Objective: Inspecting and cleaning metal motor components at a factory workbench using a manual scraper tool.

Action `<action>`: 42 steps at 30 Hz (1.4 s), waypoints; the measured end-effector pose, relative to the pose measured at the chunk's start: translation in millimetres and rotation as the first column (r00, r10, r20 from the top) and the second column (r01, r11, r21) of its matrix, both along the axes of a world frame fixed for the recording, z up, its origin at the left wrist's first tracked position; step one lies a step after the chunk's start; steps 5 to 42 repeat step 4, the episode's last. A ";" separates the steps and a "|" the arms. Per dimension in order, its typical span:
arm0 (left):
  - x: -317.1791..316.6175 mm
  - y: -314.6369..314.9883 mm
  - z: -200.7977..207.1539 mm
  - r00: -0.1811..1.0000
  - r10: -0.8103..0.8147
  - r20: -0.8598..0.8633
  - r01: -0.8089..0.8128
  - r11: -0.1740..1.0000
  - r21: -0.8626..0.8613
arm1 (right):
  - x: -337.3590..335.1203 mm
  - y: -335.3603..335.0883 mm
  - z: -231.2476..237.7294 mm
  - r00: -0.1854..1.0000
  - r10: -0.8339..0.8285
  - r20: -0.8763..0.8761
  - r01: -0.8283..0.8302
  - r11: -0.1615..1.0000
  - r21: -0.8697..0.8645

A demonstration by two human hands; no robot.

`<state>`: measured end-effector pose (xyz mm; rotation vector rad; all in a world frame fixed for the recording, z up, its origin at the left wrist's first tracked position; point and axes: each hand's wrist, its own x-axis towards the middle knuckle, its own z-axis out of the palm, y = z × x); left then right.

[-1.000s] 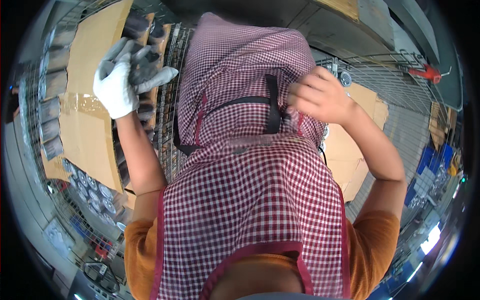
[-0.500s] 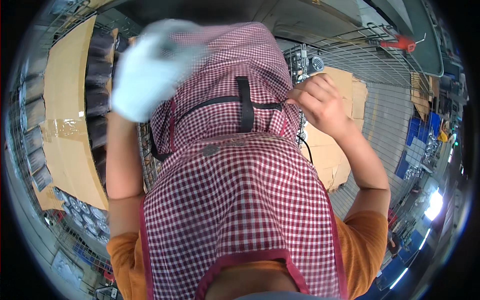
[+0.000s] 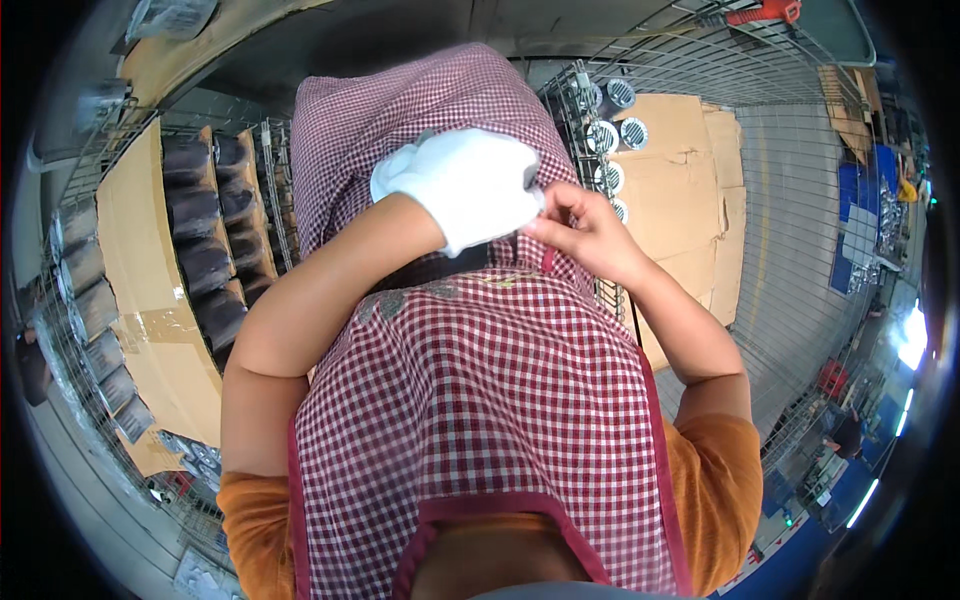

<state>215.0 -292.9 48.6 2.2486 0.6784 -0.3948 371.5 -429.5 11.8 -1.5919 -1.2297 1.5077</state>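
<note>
Presently I see both hands raised in front of the chest, over a red-and-white checked apron (image 3: 470, 400). Left hand (image 3: 465, 185) wears a white glove (image 3: 490, 165); its fingers are curled loosely, holding nothing that I can make out. Right hand (image 3: 590, 235) is bare, thumb and forefinger pinched narrow on the glove's edge just beside the left palm. Glove sits on the hand, touching the apron's dark strap (image 3: 440, 265) below it.

Risks as I judge them:
- The pinch takes only a small bit of fabric. It could slip off, or the cuff could bunch and twist on the wrist.
- A hard tug might stretch or tear the thin knit.
- The strap lies right under the pinch; fingers could catch it along with the glove.

Surroundings: wire shelves (image 3: 270, 170) to the left hold dark cylindrical parts (image 3: 205, 265) against cardboard sheets (image 3: 135, 290); more cardboard (image 3: 690, 200) and round metal parts (image 3: 610, 130) to the right. Both elbows are near the shelving, so a wide swing could knock stock.
</note>
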 end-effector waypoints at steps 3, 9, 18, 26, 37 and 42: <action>-35.8 3.1 0.6 0.946 0.260 0.195 -0.300 0.929 0.218 | 18.2 -9.5 -5.9 0.985 -0.114 -0.133 0.108 0.993 -0.048; -55.3 6.9 -1.2 0.943 0.297 0.147 -0.325 0.917 0.231 | 16.8 -7.1 -9.1 0.984 -0.108 -0.144 0.102 0.994 -0.049; -55.3 6.9 -1.2 0.943 0.297 0.147 -0.325 0.917 0.231 | 16.8 -7.1 -9.1 0.984 -0.108 -0.144 0.102 0.994 -0.049; -55.3 6.9 -1.2 0.943 0.297 0.147 -0.325 0.917 0.231 | 16.8 -7.1 -9.1 0.984 -0.108 -0.144 0.102 0.994 -0.049; -55.3 6.9 -1.2 0.943 0.297 0.147 -0.325 0.917 0.231 | 16.8 -7.1 -9.1 0.984 -0.108 -0.144 0.102 0.994 -0.049; -55.3 6.9 -1.2 0.943 0.297 0.147 -0.325 0.917 0.231 | 16.8 -7.1 -9.1 0.984 -0.108 -0.144 0.102 0.994 -0.049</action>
